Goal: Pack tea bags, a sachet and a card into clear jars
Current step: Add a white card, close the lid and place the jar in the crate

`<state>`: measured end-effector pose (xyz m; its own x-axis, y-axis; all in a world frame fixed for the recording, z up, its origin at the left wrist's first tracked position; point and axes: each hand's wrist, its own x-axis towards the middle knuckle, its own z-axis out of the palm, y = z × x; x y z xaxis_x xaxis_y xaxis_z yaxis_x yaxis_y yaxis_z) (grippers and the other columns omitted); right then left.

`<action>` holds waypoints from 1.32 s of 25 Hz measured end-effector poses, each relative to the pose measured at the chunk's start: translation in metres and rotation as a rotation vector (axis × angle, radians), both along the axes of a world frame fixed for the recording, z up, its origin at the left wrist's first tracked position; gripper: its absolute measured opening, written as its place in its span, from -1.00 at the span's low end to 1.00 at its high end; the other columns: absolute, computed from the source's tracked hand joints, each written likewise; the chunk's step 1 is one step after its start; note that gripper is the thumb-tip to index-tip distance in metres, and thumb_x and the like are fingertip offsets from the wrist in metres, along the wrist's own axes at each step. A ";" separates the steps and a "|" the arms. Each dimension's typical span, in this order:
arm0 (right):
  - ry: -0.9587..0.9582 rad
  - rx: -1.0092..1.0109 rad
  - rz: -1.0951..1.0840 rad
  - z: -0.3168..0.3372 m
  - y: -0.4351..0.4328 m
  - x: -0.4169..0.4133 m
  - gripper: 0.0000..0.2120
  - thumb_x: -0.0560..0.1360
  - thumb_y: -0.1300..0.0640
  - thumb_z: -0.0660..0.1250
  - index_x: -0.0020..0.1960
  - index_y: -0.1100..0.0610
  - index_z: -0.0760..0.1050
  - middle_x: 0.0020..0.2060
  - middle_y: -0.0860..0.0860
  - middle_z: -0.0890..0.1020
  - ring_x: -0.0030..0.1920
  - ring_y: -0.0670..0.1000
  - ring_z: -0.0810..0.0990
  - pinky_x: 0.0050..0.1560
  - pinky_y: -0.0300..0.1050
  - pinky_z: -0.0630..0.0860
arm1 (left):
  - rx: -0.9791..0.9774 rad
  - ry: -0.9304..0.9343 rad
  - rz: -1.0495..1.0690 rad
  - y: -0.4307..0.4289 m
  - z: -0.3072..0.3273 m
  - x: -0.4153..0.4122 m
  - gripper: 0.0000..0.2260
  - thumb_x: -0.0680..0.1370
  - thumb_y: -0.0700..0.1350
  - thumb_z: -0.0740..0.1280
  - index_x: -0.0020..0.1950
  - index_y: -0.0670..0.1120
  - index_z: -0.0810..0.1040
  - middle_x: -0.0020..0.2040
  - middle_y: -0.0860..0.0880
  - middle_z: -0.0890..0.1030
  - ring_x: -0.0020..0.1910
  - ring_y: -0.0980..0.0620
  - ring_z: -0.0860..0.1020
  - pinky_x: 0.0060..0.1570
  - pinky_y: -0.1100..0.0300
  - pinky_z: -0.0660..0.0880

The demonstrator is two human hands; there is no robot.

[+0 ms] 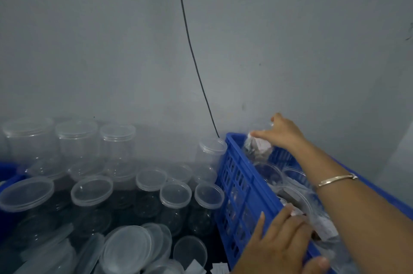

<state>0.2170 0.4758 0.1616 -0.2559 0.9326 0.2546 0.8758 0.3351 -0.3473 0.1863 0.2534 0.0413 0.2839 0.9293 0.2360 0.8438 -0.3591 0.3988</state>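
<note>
Nearest, to the left of the left hand (279, 244), lies a pile of loose round translucent plastic lids (127, 249), and a few small white paper packets (195, 268) lie just beside them. The left hand lies across the near rim of a blue slotted plastic crate (243, 186). Its fingers are only a little bent and reach over the rim to the inside. Whether it really clasps the rim I cannot tell.

Inside the crate, between the two hands, stand several open clear plastic jars (268, 173). Some of them have pale packets inside, but these are blurred. The right forearm crosses above them and wears a thin metal bangle (335, 178).

To the left of both hands, outside the crate, stand many empty clear plastic jars with lids on (92, 191), in rows, and some more are stacked behind.

At the far end of the crate the right hand (282, 133) grasps from above a clear plastic jar filled with packets (259, 147). The jar is tilted and is over the far corner of the crate.

Beyond this hand a thin black cable (192, 50) hangs down a plain grey wall (89, 39).
</note>
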 end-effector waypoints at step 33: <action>-0.452 -0.145 0.018 -0.071 -0.016 -0.150 -0.23 0.58 -0.39 0.08 0.59 0.09 0.09 0.54 0.18 0.26 0.56 0.29 0.03 0.44 0.15 0.24 | 0.022 -0.473 0.395 -0.082 -0.050 -0.238 -0.59 0.63 -0.03 0.22 0.47 0.02 0.26 0.43 0.20 0.24 0.40 0.32 0.21 0.30 0.52 0.18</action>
<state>0.0675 0.4601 0.0908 -0.3277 0.9446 -0.0182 0.9444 0.3281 0.0229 -0.0517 0.1717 -0.0092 -0.2208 0.9364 0.2726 0.6481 -0.0680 0.7585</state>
